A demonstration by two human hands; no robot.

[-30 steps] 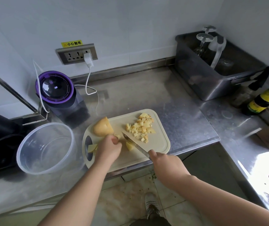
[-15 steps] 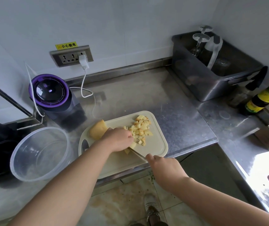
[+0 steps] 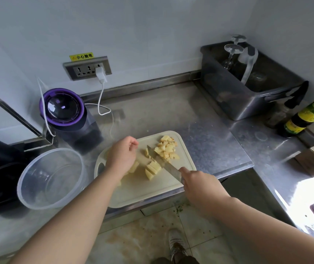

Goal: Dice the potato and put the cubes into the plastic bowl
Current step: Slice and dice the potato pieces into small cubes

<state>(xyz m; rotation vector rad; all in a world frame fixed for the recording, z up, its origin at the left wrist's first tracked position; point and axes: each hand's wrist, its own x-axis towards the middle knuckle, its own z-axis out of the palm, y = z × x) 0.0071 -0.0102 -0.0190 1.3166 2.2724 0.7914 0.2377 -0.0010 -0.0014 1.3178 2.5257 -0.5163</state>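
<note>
One steel counter [image 3: 171,111] runs beneath both hands. Beyond the right hand [image 3: 199,185] and off to its right, well apart, a grey tub [image 3: 247,105] stands against the wall with glassware inside. Left of the left hand [image 3: 122,155] sits the plastic bowl [image 3: 25,195], clear and upright, just beside the left end of the cutting board [image 3: 142,193]. The board lies under both hands at the counter's front edge. Beyond the left hand and to its left stands a purple-lidded appliance [image 3: 63,109].

Left hand: held over the board's left part, fingers loosely curled. Whether it holds anything underneath cannot be determined. A pale potato piece [image 3: 134,166] shows partly at its right side.

Right hand: fingers wrapped round the handle of the knife [image 3: 163,163], forefinger toward the blade. The blade points away from this hand, toward the board's far side, tip down near the board.

Between the two hands, on the left side of the blade, lies a cut potato block [image 3: 153,169] showing slice lines. On the right side of the blade, beyond the right hand, the potato cubes [image 3: 166,149] lie heaped on the board's far right corner.
</note>
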